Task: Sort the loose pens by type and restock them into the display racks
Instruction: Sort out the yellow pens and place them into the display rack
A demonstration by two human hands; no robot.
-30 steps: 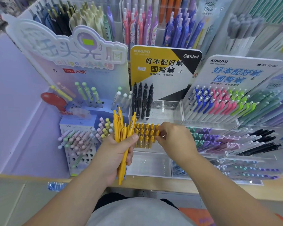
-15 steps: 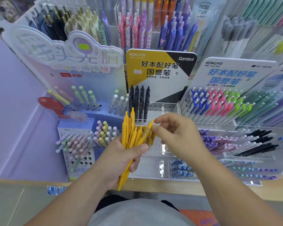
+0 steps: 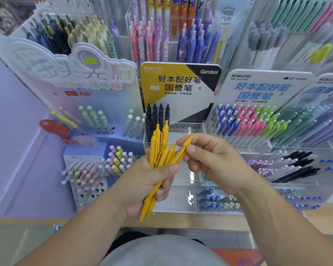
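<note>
Head view, first question: where are the loose pens?

— A bunch of mustard-yellow plastic click pens (image 3: pixel 159 150) stands upright in the left hand (image 3: pixel 142 181). Its fingers (image 3: pixel 169 168) are clenched round the barrels low down, and the clip ends fan out at the top. A single yellow pen (image 3: pixel 183 148) is pinched near its clip end between thumb and forefinger of the right hand (image 3: pixel 213 158). Its lower barrel touches the bunch.

— Why held so?

— My reading: the left hand acts as stock holder, clips all up, so the right can handle one pen at a time. I cannot tell whether this pen is joining the bunch or leaving it.

— Where do they belong?

— Probably the clear acrylic holed rack (image 3: pixel 183 127) under the yellow-and-black sign card (image 3: pixel 179 83). A few matte black pens (image 3: pixel 157 118) stand at its left, and the holes to their right show open. The body shape looks alike. The rack sits just behind the hands on the pale wooden counter (image 3: pixel 210 221).

— Risk?

— The grip is low and the tops are splayed, so one could slide loose. The rack holes look narrow, so each pen needs seating tip-first, one at a time.
</note>
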